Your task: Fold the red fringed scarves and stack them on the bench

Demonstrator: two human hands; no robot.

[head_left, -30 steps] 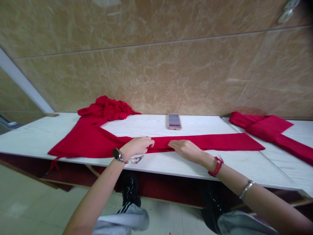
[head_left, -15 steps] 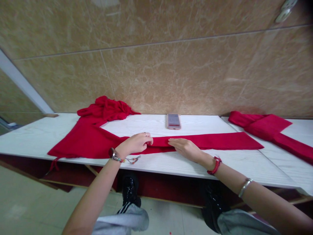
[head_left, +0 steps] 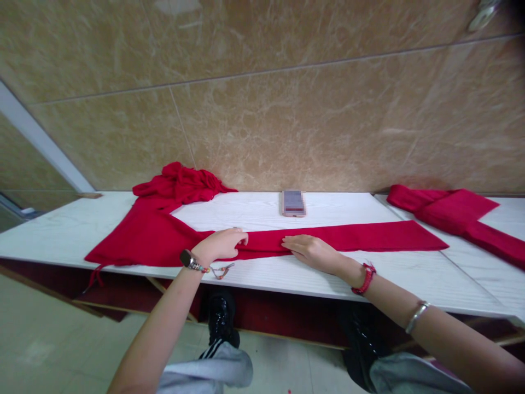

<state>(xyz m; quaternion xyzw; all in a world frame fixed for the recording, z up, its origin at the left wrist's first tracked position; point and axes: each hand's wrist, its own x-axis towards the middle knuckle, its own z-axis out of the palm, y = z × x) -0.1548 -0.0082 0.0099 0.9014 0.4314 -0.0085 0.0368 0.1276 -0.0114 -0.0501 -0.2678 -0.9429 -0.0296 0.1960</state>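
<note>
A long red cloth (head_left: 369, 236) lies across the tabletop, folded into a narrow strip on the right and fanning out wider on the left. My left hand (head_left: 221, 244) is closed, its curled fingers gripping the strip's folded layer near the middle. Farther right, my right hand (head_left: 310, 253) rests on the same strip with fingers stretched out flat and together. Between the hands a fold line runs along the cloth. At the left end the cloth bunches into a crumpled red heap (head_left: 180, 186) by the wall, and a thin red tie hangs over the front edge.
A phone (head_left: 293, 203) lies behind the strip near the tiled wall (head_left: 287, 120). Another folded red cloth (head_left: 447, 210) is at the right, across a seam in the white tabletop (head_left: 262, 276). Open shelves (head_left: 279, 323) sit beneath the front edge.
My left hand has slid a little left along the strip. My right hand stays at nearly the same place on the cloth. The view has shifted slightly.
</note>
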